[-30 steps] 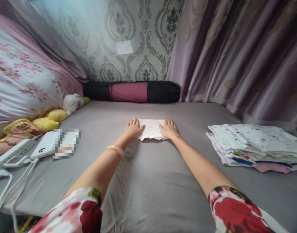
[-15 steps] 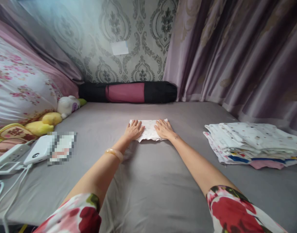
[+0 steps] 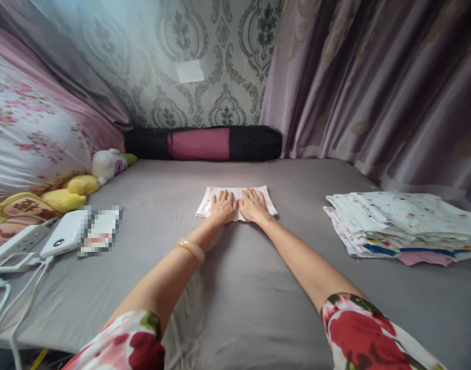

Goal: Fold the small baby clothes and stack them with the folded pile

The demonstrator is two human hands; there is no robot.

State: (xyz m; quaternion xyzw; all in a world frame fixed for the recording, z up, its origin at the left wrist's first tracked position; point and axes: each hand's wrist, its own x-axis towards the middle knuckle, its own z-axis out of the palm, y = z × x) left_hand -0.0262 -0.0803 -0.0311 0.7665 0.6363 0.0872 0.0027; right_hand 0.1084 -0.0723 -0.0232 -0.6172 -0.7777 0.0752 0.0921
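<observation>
A small folded white cloth (image 3: 267, 201) with a faint print lies flat on the grey bed sheet (image 3: 235, 288). My left hand (image 3: 223, 208) and my right hand (image 3: 252, 205) rest side by side on its middle, palms down, fingers stretched out and flat. The two hands nearly touch. A pale bangle (image 3: 191, 248) sits on my left wrist. Only the cloth's outer ends and far edge show around the hands.
A stack of folded printed cloths (image 3: 404, 223) lies at the right. A black and pink roll bag (image 3: 204, 143) lies against the wall. At the left are a floral pillow (image 3: 31, 139), plush toys (image 3: 85, 180), a white power bank (image 3: 61, 240) and cables (image 3: 4, 308). Curtains hang at the right.
Both hands have slid inward from the cloth's outer ends to its middle. The cloth now lies flatter and squarer.
</observation>
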